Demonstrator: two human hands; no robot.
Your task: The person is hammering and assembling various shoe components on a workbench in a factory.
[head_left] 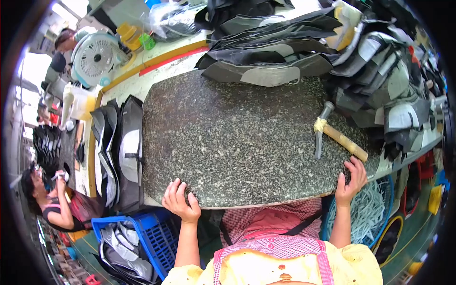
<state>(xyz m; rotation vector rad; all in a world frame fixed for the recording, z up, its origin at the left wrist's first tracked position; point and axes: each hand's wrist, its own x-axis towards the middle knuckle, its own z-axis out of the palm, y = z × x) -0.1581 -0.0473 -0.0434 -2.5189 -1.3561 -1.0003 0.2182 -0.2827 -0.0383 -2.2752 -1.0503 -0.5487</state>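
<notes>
Up in the top left of the head view, a clear plastic bag [172,20] with dark contents lies on the bench near a yellow box [126,31] and a small green container [147,42], while a pale semi-clear jug [79,103] stands at the left edge below a white table fan [96,57]; no label on any of them is readable. Lower left, a blue plastic crate [156,237] holds grey and black cut pieces. The work surface is a speckled grey-black stone slab [232,137] with rounded corners, filling the centre of the frame and resting on a cream bench [137,85] edged with yellow and red strips. Stacks of black and grey cut panels [270,52] crowd the top and right of the frame, and another stack [121,152] lies just left of the slab. A wooden-handled hammer [335,135] with yellow tape at its metal head lies on the slab's right side, untouched. At the far left, another person [50,199] sits in a bright, cluttered workshop. The left hand [180,202] rests on the slab's near edge at lower centre-left, fingers curled loosely over the rim, holding nothing else. The right hand [350,180] sits on the slab's lower right corner, fingers spread and open, just below the hammer's handle end but apart from it.
</notes>
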